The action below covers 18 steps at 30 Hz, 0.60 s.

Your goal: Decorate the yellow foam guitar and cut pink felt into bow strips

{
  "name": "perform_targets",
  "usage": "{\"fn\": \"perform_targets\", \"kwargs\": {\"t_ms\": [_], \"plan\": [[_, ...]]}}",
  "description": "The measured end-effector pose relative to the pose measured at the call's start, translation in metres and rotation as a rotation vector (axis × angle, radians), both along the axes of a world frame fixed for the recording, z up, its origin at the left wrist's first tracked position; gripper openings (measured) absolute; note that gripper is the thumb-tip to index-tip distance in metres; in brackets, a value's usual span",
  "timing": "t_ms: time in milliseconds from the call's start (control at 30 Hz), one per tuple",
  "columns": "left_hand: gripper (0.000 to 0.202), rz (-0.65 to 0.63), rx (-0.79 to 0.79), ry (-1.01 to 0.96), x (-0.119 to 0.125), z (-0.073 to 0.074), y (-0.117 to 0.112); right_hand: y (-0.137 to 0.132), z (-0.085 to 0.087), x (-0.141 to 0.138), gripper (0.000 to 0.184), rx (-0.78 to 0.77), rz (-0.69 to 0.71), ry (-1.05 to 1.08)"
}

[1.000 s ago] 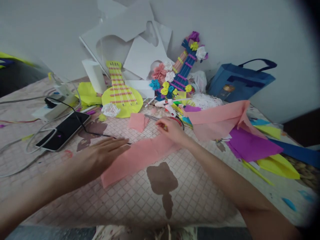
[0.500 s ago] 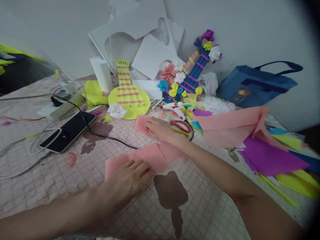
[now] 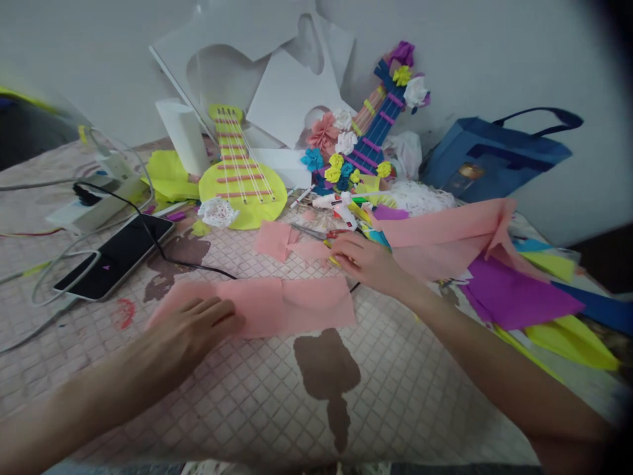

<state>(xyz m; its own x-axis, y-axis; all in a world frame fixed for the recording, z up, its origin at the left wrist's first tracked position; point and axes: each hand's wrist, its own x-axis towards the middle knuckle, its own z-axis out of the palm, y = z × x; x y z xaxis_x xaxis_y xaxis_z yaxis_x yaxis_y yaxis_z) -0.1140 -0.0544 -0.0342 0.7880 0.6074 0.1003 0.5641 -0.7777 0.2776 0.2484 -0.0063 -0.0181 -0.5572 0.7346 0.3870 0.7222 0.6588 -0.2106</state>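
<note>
The left hand [image 3: 190,323] lies flat, fingers spread, pressing the left end of a long pink crepe-paper strip [image 3: 277,305] whose long axis runs from nine to three o'clock across the checked cloth surface [image 3: 395,396]. The right hand [image 3: 363,258], at one o'clock from the strip's right end, curls loosely over red-handled scissors [image 3: 321,233]; whether it grips them I cannot tell. A smaller pink paper scrap [image 3: 274,239] lies just beyond.

A table [image 3: 395,389] under a checked cloth carries a pink paper strip [image 3: 277,305] at its middle. Left of the strip lie a phone [image 3: 111,256] and cables [image 3: 30,290]; behind it, a yellow paper guitar [image 3: 242,188]; to its right, purple paper [image 3: 519,300].
</note>
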Motion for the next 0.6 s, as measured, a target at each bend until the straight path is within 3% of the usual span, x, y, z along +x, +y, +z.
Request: {"fn": "perform_targets", "kwargs": {"t_ms": [100,233,333,400,600], "plan": [[0.046,-0.026,-0.021,0.073,0.001,0.006,0.000,-0.041,-0.009,0.018,0.021,0.030,-0.034,-0.044],[0.038,-0.055,0.009,0.047,0.027,0.016,0.000,-0.078,-0.021,0.019,0.020,0.045,-0.016,-0.121],[0.027,-0.081,0.001,0.041,0.058,0.021,0.001,-0.087,-0.027,0.010,0.018,0.069,0.004,-0.153],[0.032,-0.107,0.023,0.031,0.078,0.021,0.002,-0.090,-0.030,0.006,0.016,0.062,0.010,-0.182],[0.036,-0.247,0.091,0.048,0.122,0.008,0.006,-0.099,-0.035,0.001,0.018,0.035,-0.043,-0.206]]}}
